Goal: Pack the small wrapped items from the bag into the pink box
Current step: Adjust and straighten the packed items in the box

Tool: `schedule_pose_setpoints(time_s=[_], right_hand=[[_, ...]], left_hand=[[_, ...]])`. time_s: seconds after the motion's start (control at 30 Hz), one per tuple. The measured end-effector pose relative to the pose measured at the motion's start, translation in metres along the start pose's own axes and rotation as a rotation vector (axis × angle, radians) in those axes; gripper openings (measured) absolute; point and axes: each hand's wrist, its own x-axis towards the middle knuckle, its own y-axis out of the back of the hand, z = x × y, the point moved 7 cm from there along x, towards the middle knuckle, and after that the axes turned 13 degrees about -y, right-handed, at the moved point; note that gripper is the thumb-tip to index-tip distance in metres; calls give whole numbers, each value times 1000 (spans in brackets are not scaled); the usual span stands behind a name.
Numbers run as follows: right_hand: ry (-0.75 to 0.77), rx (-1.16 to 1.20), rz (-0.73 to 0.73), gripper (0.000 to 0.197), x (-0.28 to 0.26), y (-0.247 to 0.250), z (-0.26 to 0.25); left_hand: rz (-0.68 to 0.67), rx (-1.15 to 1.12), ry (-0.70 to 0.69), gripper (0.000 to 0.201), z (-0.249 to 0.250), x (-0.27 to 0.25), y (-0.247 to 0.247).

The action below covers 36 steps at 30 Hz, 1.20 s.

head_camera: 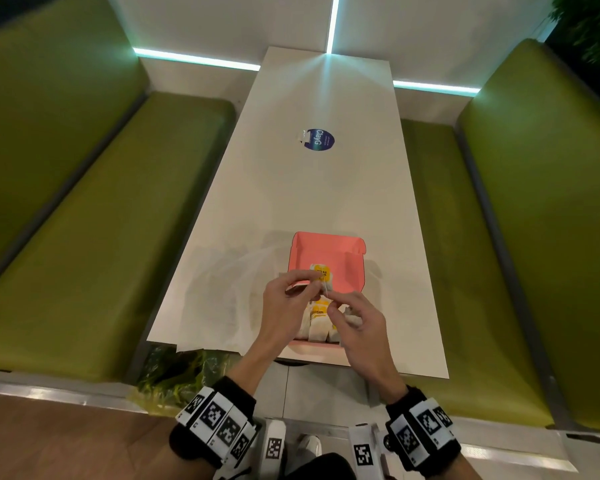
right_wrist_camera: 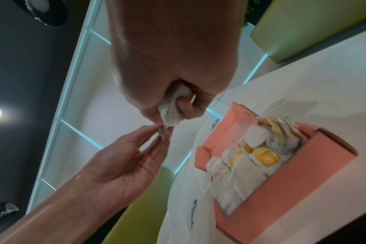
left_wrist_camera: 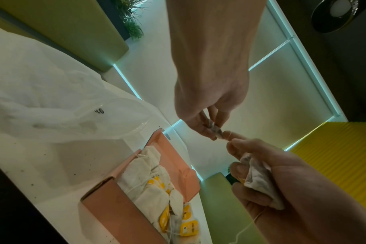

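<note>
- The head view looks steeply down from above the near short edge of the table (head_camera: 326, 188), facing along its length toward the far wall, with both wrists at the bottom of the frame.
- The left wrist view sits low and close, looking up along the left hand (left_wrist_camera: 286, 181) across the near edge.
- The right wrist view mirrors it, looking along the right hand (right_wrist_camera: 173, 79).
- All three views share the pink box (head_camera: 326, 251) and both hands meeting above it; the wrist views see it far closer.
</note>
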Motion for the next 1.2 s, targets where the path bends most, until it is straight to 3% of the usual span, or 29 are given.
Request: schedule_pose_setpoints(time_s=[0.23,0.43,0.6,0.77,0.83,0.93,1.07,1.2], right_hand=[[-48,17,56,21,-2,5,12],[-47,43,-45,25,-4,-1,4],[-18,-105,-185,38,-13,-5,10],[-1,-89,-6,28,-1,21,-10],[35,-185,34,22,15,28,-22],[15,-382,-80,19,37,23,-26],[3,-552,-213,1,43,13,-25],[31,-623,-299,6,41,9,-34]], left_hand=[[11,-31,-47,9,9,-2,-6],[-10,8,-70,6,7,-7,-11],[-14,63,-113,9,6,-6,-4],[-104,86,-155,16,5,-6,-3],[-169,58,-156,19,5,-10,-8],[-244,42,-159,19,4,-15,-13],[-333,120,-108,24,-9,-22,-14],[-398,231,-93,23,-17,-25,-16]])
